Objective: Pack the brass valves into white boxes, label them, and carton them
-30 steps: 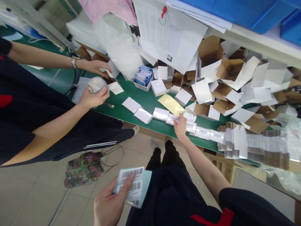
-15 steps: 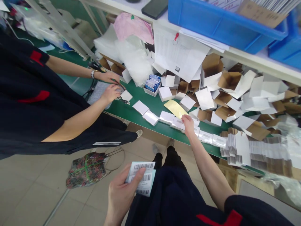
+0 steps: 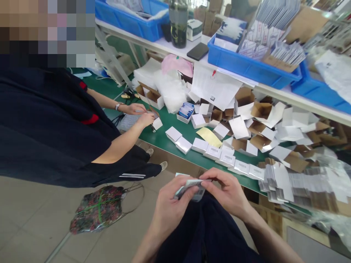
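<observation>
Close to my body, my left hand point(image 3: 174, 202) is closed around a small stack of barcode label sheets point(image 3: 197, 193), its thumb pressed on the front. My right hand point(image 3: 226, 190) meets it there, thumb and forefinger pinching a label at the upper right edge of the stack. Beyond both hands, small white boxes point(image 3: 200, 145) lie in a row along the front of the green table point(image 3: 153, 138). Several of them carry barcode labels on top. A yellow sheet point(image 3: 208, 136) lies just behind the row.
On the left a co-worker's hands point(image 3: 144, 116) handle something by a white box. Open white cartons point(image 3: 260, 109) crowd the table's back, and flat carton stacks point(image 3: 279, 179) stand at its right end. Blue bins point(image 3: 252, 69) sit on the shelf above. A wrapped bundle point(image 3: 97, 208) is on the floor.
My right hand has left the row of boxes and come back to the label sheets. My left hand has risen and moved right with them. The view has tilted up.
</observation>
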Motion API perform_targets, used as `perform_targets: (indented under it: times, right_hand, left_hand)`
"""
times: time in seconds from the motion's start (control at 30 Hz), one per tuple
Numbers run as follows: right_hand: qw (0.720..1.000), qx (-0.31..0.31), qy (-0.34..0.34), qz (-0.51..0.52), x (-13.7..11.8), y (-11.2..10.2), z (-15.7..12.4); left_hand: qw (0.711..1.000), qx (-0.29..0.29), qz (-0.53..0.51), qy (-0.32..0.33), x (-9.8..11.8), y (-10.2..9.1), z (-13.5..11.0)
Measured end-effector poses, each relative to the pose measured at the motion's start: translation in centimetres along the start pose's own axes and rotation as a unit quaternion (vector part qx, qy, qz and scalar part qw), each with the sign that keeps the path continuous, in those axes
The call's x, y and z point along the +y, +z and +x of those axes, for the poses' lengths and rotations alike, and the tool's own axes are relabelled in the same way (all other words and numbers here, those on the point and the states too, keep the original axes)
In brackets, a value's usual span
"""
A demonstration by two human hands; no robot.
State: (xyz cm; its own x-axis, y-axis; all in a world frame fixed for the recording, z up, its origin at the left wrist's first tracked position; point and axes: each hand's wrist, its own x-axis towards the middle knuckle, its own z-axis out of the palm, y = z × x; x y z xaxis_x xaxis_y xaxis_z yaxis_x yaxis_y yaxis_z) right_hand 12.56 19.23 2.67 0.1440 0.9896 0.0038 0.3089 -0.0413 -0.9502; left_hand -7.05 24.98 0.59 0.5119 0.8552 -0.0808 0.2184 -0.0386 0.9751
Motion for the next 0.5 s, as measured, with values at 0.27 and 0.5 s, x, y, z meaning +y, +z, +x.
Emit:
perform_targets:
  times: [0.27,0.5]
  right_hand:
    - [0.999,-0.014,0.015,-0.039,-0.7,-0.3,0.0]
    - [0.995,-0.057,0.081,-0.005,2.5,-1.1,3.8]
  left_hand:
    - [0.998,-0.009,0.060,-0.036,-0.6,-0.2,0.4]
    - [0.979,-0.048,-0.024,-0.198,-2.2,0.3,1.8]
